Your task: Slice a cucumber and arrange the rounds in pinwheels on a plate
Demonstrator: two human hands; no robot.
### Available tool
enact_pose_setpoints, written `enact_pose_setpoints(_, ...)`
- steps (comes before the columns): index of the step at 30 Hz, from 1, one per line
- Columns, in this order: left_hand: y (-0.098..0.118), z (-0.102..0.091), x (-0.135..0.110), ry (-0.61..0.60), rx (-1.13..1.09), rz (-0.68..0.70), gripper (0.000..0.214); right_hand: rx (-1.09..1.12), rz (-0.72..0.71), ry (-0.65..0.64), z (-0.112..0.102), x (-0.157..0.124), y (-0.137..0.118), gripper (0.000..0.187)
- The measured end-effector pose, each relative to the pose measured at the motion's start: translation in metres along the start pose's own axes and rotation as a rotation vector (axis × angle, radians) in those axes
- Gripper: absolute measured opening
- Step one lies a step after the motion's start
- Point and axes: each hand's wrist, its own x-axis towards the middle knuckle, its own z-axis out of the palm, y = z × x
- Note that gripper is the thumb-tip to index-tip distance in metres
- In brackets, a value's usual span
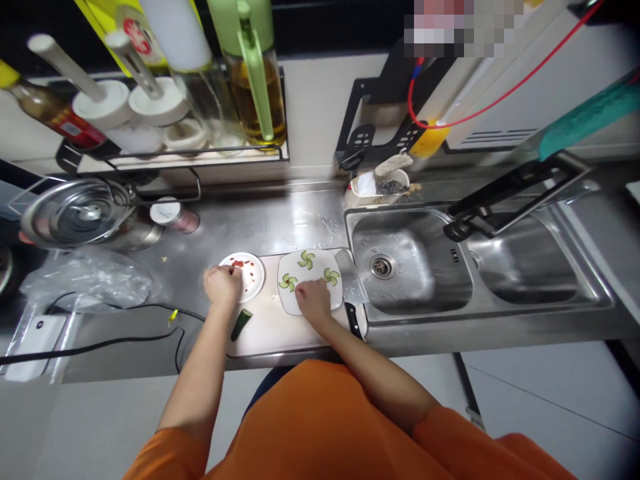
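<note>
My left hand [223, 285] reaches over the left rim of a small round white plate [257, 279], its fingers drawn together beside small red pieces [239, 264]. What those fingers pinch, if anything, is too small to make out. Over the near part of a squarish white plate [286, 259] is my right hand [315, 301], its fingers curled closed and their contents hidden. Green cucumber slices [307, 260] lie on that plate in pinwheel shapes. A dark green cucumber piece [241, 325] rests between my forearms on a pale cutting board [270, 339].
A black-handled cleaver [354, 320] lies at the board's right edge, beside a double steel sink [415, 260]. On the left are a lidded pot [90, 213], a pink-filled jar [175, 215], a plastic bag [90, 279], a phone [37, 343] and black cables. Bottles line the rack behind.
</note>
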Motion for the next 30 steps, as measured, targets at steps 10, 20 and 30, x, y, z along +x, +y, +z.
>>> enact_pose_setpoints(10, 0.059, -0.018, -0.041, -0.113, -0.685, -0.059, 0.024, 0.112, 0.01, 0.074, -0.013, 0.011, 0.003, 0.019)
enact_pose_setpoints(20, 0.12, 0.013, -0.062, -0.513, -1.16, -0.224, 0.032, 0.191, 0.014, 0.21, -0.031, 0.025, 0.009, 0.021)
enact_pose_setpoints(30, 0.128, 0.021, -0.056, -0.514, -1.031, -0.15, 0.03, 0.221, 0.013, 0.231, -0.032, 0.041, 0.024, 0.019)
